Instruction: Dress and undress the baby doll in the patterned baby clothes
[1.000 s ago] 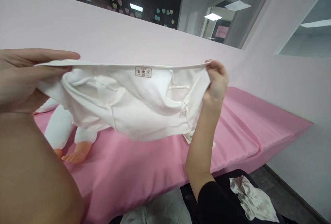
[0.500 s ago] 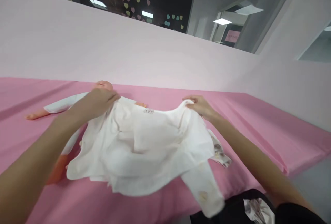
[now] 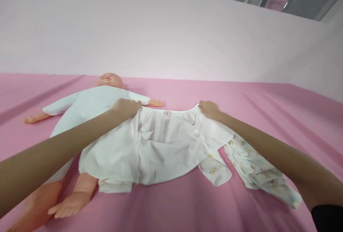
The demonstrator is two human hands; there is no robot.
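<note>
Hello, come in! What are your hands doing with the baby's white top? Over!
Left hand and right hand pinch the white top at its collar. Top lies spread on pink sheet. Doll touches its left edge; patterned garment pokes out on the right.

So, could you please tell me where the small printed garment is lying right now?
The small printed garment lies flat on the pink sheet at lower right, partly under the white baby top and the right forearm.

My one camera sits on my head, looking forward and down along both my arms. It is close over the pink bed point(image 3: 268, 110), facing the pale wall point(image 3: 171, 39) behind it.
</note>
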